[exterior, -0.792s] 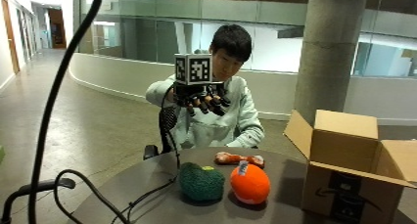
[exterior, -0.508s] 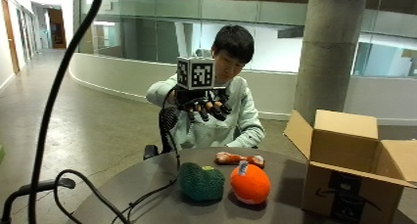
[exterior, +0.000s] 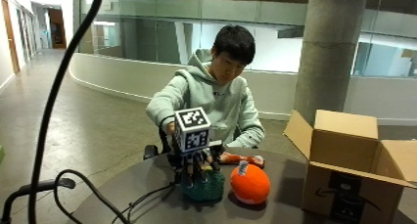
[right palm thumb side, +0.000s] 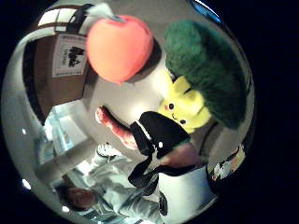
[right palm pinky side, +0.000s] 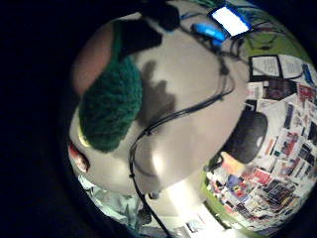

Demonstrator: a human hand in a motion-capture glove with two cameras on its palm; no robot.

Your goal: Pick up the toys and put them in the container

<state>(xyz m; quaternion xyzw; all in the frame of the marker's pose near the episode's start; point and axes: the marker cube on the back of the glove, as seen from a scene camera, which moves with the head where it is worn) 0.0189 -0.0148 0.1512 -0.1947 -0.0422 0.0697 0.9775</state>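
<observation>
So the gloved right hand point(exterior: 196, 165) is coming down right on top of the green plush toy point(exterior: 203, 186), fingers pointing down and spread over its fuzzy top. I can't tell if they're actually gripping it; it's sitting on the table point(exterior: 130, 204). Guessing green goes first because it's the toy farthest from the cardboard box point(exterior: 348, 177). The orange round plush point(exterior: 250, 183) is sitting between the green one and the box, and a small orange-and-white toy point(exterior: 240, 159) is lying behind those two. The box is standing with its flaps open, ready for drop-ins. The thumb-side palm view is also showing a yellow face point(right palm thumb side: 183, 109) on the green toy's underside.
</observation>
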